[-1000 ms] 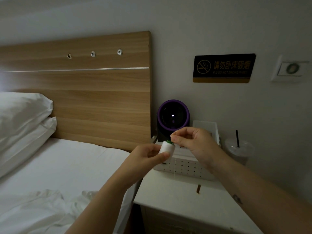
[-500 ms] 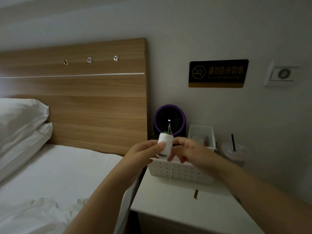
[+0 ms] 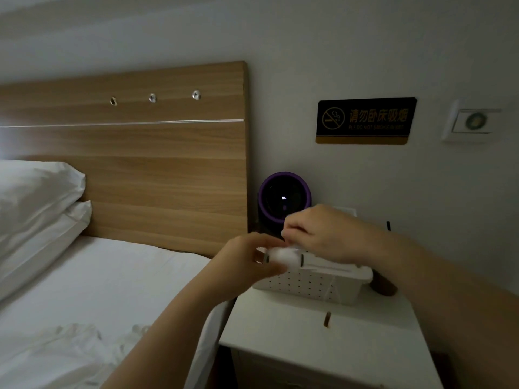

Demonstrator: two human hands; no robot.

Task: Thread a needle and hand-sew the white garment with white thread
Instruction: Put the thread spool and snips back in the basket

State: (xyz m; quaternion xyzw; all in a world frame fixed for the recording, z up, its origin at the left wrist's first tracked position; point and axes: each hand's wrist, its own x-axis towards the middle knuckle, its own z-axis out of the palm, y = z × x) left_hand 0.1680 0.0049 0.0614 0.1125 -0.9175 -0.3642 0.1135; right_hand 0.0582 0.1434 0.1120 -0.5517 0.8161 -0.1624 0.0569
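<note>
A white perforated basket [image 3: 309,284] sits on a white desk [image 3: 309,346]. Just above the basket's left end, the left hand [image 3: 244,262] curls its fingers round a white thread spool [image 3: 283,256] lying sideways. The right hand [image 3: 323,234] is just above the spool, fingers bunched; blur hides whether they pinch anything. The white garment [image 3: 56,352] lies crumpled on the bed, well left of the basket. Risk: in this dim light the fine thread end could slip loose unseen and tangle.

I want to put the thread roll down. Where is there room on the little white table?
The front of the nightstand, before the basket and beside the small brown piece, is bare. So is the sheet between pillows and garment. The back is crowded: basket, purple device.
</note>
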